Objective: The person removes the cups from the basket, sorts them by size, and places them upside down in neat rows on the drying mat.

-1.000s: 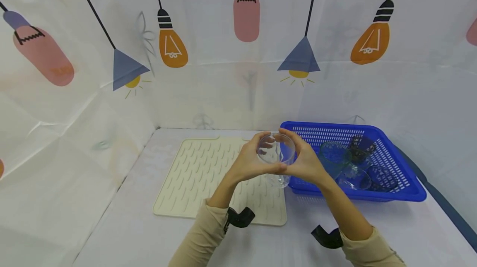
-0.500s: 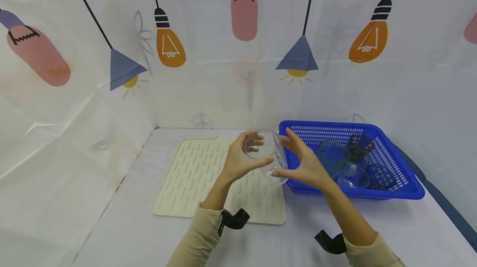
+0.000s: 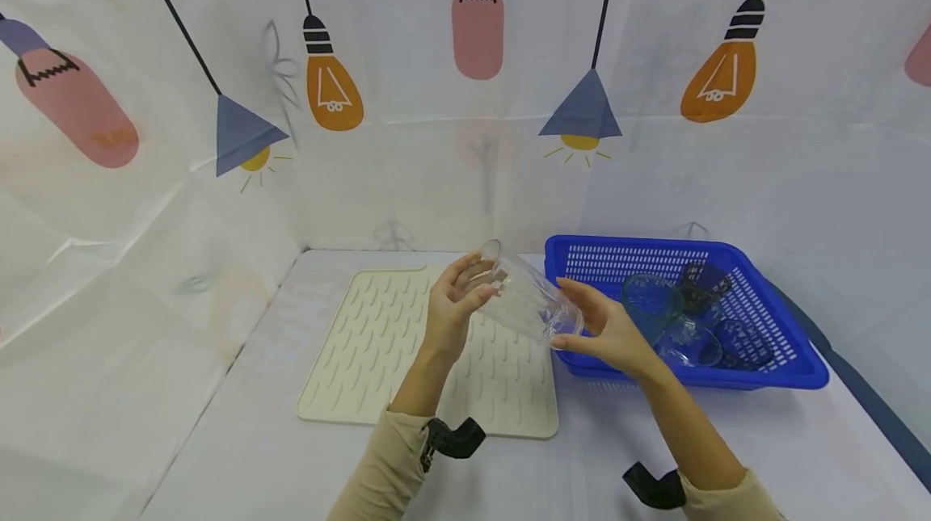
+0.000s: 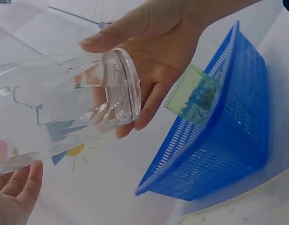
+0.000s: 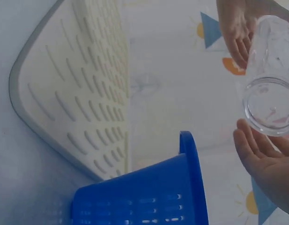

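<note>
Head cam: clear glass (image 3: 525, 299) is held up on a slant btwn both hands, thick base pointing down toward the right — left hand (image 3: 446, 319) has thumb + fingers part-curled round the upper end, right hand (image 3: 614, 335) has the base btwn thumb and fingers, w/ a fairly wide grip. Forearms angle in toward each other from beige sleeves (image 3: 389, 456). Cream mat (image 3: 349, 359) shows behind/below, and the blue basket (image 3: 698, 378) w/ more glasses (image 3: 655, 299) in it is just beside the right hand. L wrist cam: right thumb's up by the base, fingers spread round its far side; left fingertips are against the wall, lower corner. R wrist cam: base faces the lens, right fingers bent loosely under its edge — thumb's hard to make out; left hand's alongside the other end.
</note>
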A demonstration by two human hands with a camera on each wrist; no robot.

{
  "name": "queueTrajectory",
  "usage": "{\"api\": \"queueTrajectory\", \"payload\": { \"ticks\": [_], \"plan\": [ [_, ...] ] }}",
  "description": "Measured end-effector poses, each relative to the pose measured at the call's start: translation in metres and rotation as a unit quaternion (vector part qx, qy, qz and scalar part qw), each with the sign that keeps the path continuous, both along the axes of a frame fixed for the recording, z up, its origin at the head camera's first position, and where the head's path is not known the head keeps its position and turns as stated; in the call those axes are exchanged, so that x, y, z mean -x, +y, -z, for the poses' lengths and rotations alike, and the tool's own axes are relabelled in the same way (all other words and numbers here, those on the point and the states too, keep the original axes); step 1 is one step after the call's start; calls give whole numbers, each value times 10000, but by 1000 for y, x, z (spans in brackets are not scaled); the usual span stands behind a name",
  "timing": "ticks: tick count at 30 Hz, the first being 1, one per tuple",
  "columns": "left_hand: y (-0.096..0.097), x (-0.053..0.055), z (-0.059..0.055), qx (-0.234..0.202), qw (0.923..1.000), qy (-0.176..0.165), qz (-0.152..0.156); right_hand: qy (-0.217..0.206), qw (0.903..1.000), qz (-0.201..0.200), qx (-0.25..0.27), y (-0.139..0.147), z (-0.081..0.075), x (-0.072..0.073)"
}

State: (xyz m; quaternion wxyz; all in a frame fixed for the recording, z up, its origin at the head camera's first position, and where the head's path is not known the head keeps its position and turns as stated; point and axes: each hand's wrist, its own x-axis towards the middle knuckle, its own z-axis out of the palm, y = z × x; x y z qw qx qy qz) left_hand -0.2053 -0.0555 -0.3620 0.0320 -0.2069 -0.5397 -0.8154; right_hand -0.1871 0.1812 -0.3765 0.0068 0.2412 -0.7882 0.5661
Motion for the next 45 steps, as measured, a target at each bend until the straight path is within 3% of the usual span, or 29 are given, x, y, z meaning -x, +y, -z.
{"api": "queueTrajectory", "payload": {
  "ticks": [5, 11, 31, 39, 45],
  "plan": [
    [1, -1, 2, -280, 9993, -256, -33, -432, 9930, -402, 1028, -5, 4, -1],
    [3, -3, 3, -596, 9970, -494, -44, -607, 9805, -425, 1821, -9, 8, -5],
    [12, -1, 12, -1681, 9841, -571, 39, -293, 9767, -322, 2101, -14, 10, -7],
    [6, -1, 17, -1425, 9881, -397, 426, -111, 9722, -291, 2321, -16, 2, -2],
    [-12, -6, 29, -451, 9952, -176, 855, 233, 9796, -195, 1989, -13, -8, 7]
  ]
}}
